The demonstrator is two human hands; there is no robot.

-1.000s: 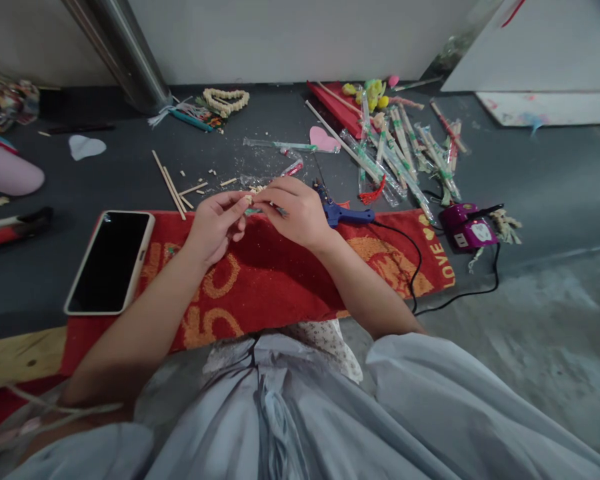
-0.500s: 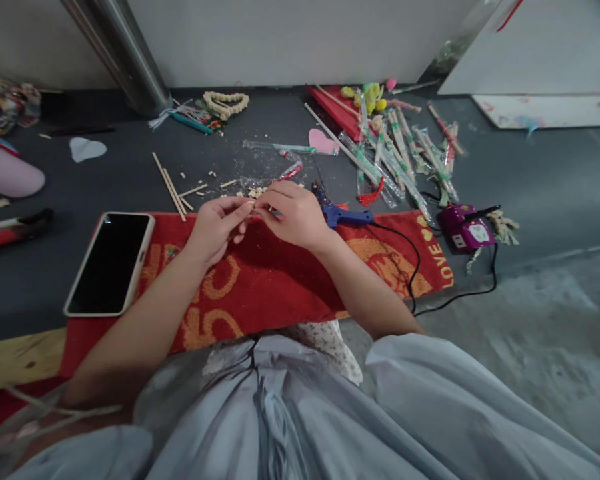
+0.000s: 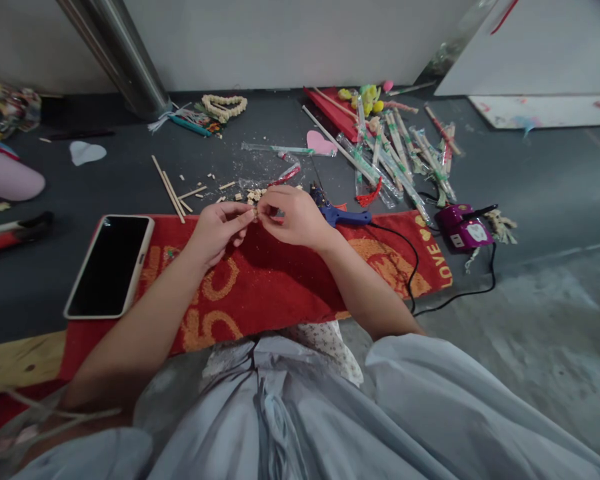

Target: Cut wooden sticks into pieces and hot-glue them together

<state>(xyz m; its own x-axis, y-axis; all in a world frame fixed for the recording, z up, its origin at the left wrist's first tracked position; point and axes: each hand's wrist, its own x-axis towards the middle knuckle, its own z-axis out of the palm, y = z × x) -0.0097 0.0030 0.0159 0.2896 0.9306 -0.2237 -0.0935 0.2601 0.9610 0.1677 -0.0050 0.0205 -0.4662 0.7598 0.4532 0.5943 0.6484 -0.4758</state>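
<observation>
My left hand [image 3: 221,230] pinches a tiny pale wooden piece [image 3: 255,211] between thumb and forefinger. Close against it, my right hand [image 3: 294,217] has its fingertips pinched together at the same spot; whether they also grip the piece is hard to make out. Both hands hover over the back edge of a red towel [image 3: 280,287]. Just beyond the fingertips lies a small heap of cut wooden bits [image 3: 253,195]. A blue glue gun [image 3: 350,217] rests right of my right hand, its nozzle end partly hidden.
A phone [image 3: 111,267] lies on the towel's left end. Thin wooden sticks [image 3: 169,190] lie behind it. Wrapped sticks [image 3: 395,157] are piled at back right, near a purple box [image 3: 464,228] with a black cord. Pliers [image 3: 15,233] sit far left; a metal post [image 3: 125,60] stands behind.
My right hand's fingertips have shifted slightly, opening a small gap toward the left fingertips, so the tiny piece shows more. The rest stays in place.
</observation>
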